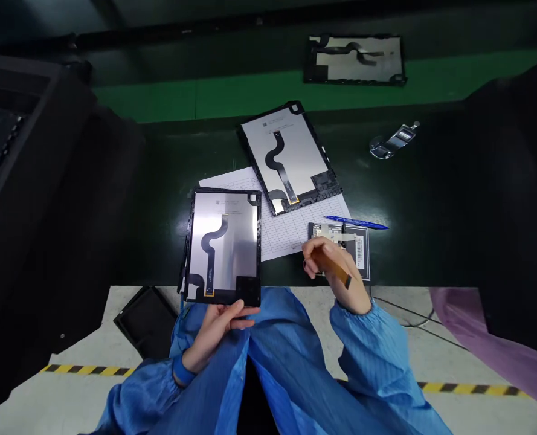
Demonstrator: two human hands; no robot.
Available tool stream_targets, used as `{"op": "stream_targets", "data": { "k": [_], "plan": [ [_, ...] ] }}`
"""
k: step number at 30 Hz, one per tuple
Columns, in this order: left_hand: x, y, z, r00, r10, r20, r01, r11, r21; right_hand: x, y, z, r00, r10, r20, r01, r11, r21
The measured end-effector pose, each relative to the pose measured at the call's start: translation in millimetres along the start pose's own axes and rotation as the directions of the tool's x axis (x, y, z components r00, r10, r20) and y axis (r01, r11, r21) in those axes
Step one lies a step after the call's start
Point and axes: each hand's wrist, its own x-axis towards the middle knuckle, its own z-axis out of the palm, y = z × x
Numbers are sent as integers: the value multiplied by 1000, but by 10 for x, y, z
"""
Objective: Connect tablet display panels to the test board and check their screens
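Observation:
My left hand (225, 323) grips the lower edge of a tablet display panel (238, 241), thumb on top and fingers below. The panel lies back side up, silver with a black frame and a curved black flex cable (210, 248). Between the closed fingers of my right hand (340, 272) is an orange flex cable (334, 266) with a dark end. That hand hovers by a small flat device (362, 251) with a barcode label, partly hidden behind it. A second display panel (290, 151) lies tilted farther back.
Under the panels lies a printed sheet (281, 232), with a blue pen (357, 222) to its right. A metal clip-like thing (395, 142) sits at the back right. Another display panel (359, 60) rests on the green strip. Dark bins (37, 181) flank the table.

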Motion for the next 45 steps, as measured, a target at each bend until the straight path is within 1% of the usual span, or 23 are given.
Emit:
{"op": "stream_targets", "data": {
  "k": [2,4,6,7,9,10,12,13,14,16,18,19,21,22,24,26,28,31,34,39,41,43,45],
  "plan": [
    [-28,98,42,986,7,168,-28,992,123,-25,0,40,1000,11,10,-11,1000,22],
    [-112,256,47,923,-55,380,-60,957,284,-38,-13,79,1000,17,18,-16,1000,-14],
    [-212,488,24,853,-76,516,-203,863,463,-40,-27,118,1000,-8,25,9,997,-70],
    [-245,629,8,841,-23,541,-327,775,542,-39,-32,141,999,-27,31,30,995,-95],
    [-237,934,-17,839,247,485,-538,505,674,-34,-34,194,997,-65,35,69,991,-116],
    [-187,1083,-21,792,426,437,-586,332,739,-31,-32,223,996,-82,34,86,990,-113],
    [-3,1337,-7,635,680,367,-517,20,856,-24,-25,283,994,-106,38,110,989,-102],
    [115,1431,9,556,753,352,-460,-75,885,-20,-22,311,993,-111,40,115,988,-101],
    [234,1501,29,487,795,361,-418,-151,896,-16,-21,335,993,-113,41,117,988,-103],
    [432,1579,71,406,831,380,-364,-234,901,-9,-20,371,993,-114,36,118,987,-112],
    [524,1606,100,403,820,407,-354,-270,895,-8,-19,395,993,-121,13,122,986,-115],
    [526,1614,107,427,800,422,-371,-270,888,-9,-18,404,993,-121,9,121,986,-113],
    [466,1635,104,530,714,457,-457,-213,864,-14,-17,422,993,-120,8,120,989,-86],
    [420,1648,98,600,641,479,-525,-136,840,-16,-19,432,993,-119,14,120,991,-64],
    [332,1669,91,716,431,550,-646,112,755,-17,-28,456,993,-114,33,115,993,-23],
    [269,1661,107,734,234,638,-667,428,610,-12,-47,482,995,-93,39,93,996,-3],
    [226,1616,150,706,111,700,-558,695,453,-5,-69,503,998,-60,33,60,998,6],
    [159,1531,232,700,-25,714,-329,875,354,-2,-91,514,999,-40,7,39,999,21],
    [78,1483,280,755,-11,655,-272,905,329,-9,-88,506,999,-34,-20,35,999,1],
    [-6,1371,289,819,308,485,-412,903,124,-20,-77,505,997,-56,-57,53,997,-54],
    [-11,1289,317,798,485,357,-559,818,138,-22,-81,514,996,-68,-62,64,996,-67],
    [-7,1211,372,736,630,248,-677,689,258,-21,-86,523,994,-81,-67,75,993,-96],
    [0,1154,436,681,700,214,-716,576,396,-19,-93,528,992,-95,-78,83,985,-149]
  ]
}}
